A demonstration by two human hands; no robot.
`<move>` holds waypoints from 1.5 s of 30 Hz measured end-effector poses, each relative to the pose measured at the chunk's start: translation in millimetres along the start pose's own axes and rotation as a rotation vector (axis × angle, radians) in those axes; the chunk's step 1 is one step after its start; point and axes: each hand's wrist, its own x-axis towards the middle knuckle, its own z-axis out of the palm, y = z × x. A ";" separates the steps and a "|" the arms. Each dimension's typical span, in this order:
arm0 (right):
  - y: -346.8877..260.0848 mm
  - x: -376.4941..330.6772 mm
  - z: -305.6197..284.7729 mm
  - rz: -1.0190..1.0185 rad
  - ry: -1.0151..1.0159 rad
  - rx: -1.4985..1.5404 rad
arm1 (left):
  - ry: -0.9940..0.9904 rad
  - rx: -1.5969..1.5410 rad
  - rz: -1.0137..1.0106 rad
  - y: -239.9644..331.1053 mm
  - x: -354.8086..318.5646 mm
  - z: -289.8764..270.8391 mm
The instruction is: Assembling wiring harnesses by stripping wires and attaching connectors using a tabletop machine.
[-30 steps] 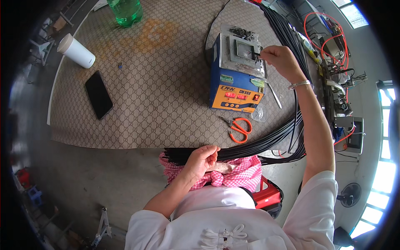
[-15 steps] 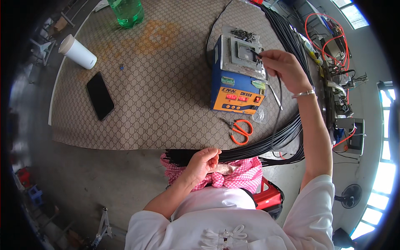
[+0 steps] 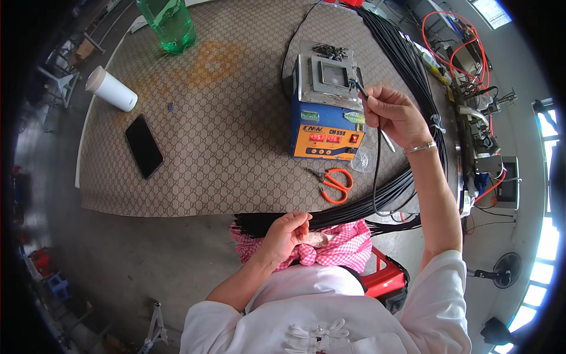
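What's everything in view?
Patterned tabletop: 1, brown, centre.
Boxy machine: 1, blue and orange, tabletop.
Metal cutters: 1, orange-handled, near machine.
Thin cables: many, black, tabletop's right.
Round dish: 1, clear, near cutters.
Flat phone: 1, black, tabletop left.
Cylindrical tumbler: 1, white, beyond phone.
Translucent bottle: 1, green, far left.
Checked cloth: 1, pink, lap.
Plastic stool: 1, red, beside cloth.
Background equipment: several, mixed, right rim.
Left hand: 1, bare, above lap.
Right hand: 1, bare, holding cable.

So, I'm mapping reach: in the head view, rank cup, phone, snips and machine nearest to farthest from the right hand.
1. Blue machine, left of the right hand.
2. Orange-handled snips, lower in view.
3. Phone, well to the left.
4. White cup, left, beyond phone.
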 end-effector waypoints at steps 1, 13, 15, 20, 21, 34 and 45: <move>1.0 -1.3 0.2 0.003 -0.008 0.016 | -0.002 0.000 0.000 -0.1 -0.7 0.4; 7.6 -12.5 4.7 0.033 -0.067 0.136 | -0.022 0.046 0.050 9.7 -2.3 9.2; 7.4 -14.3 4.4 0.035 -0.069 0.141 | 0.000 0.059 0.043 9.1 -3.5 12.5; 13.5 -17.4 7.2 0.039 -0.073 0.183 | 0.010 0.074 0.054 9.9 -4.2 15.7; 15.8 -18.3 9.1 0.046 -0.078 0.207 | 0.008 0.078 0.065 11.2 -4.2 16.5; 55.3 -50.0 36.2 0.094 -0.077 0.511 | 0.080 0.362 0.383 31.9 -7.3 48.7; 96.3 -78.8 67.7 -0.011 0.070 0.463 | -0.034 0.403 0.741 46.0 -6.4 88.7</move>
